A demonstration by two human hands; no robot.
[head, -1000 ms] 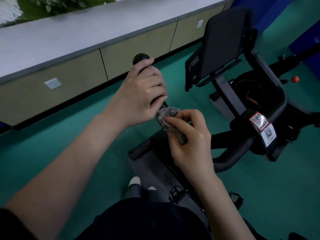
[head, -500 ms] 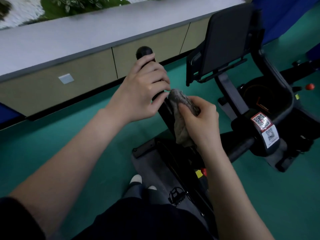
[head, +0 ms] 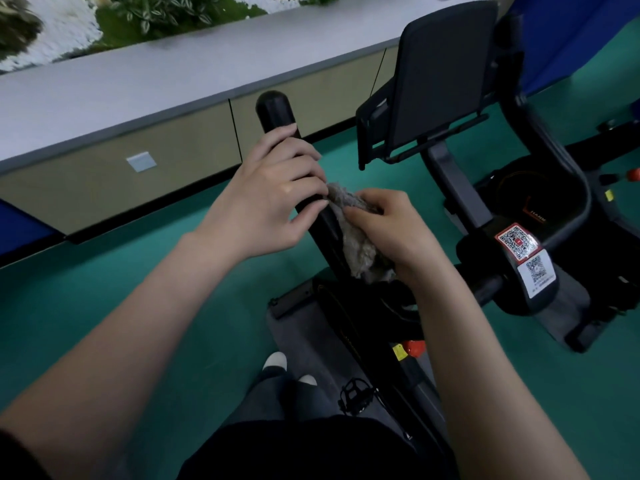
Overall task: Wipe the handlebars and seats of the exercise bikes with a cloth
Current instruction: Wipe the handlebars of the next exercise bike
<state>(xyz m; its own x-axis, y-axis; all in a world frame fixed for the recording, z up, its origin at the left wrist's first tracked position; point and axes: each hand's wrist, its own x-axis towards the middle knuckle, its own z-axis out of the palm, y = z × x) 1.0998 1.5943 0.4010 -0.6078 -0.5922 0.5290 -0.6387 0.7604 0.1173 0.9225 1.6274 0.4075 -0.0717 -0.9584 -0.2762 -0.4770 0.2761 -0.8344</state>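
- Green gym floor [head: 104, 306], low cabinet [head: 121, 188] along the wall; second exercise bike [head: 540, 258] stands at right.
- Left hand [head: 266, 199]: fingers [head: 301, 155] curled round the upright black handlebar [head: 275, 109] near its top, likely steadying it.
- Right hand [head: 391, 230] pinches grey cloth [head: 356, 244], bunched against the bar just below the left hand, placed to rub the shaft.

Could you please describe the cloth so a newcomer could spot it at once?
From the long counter, look down to the black handlebar rising in mid-frame. Against its shaft, below the left hand, the right hand holds the cloth: the only crumpled, grey thing among smooth black parts.
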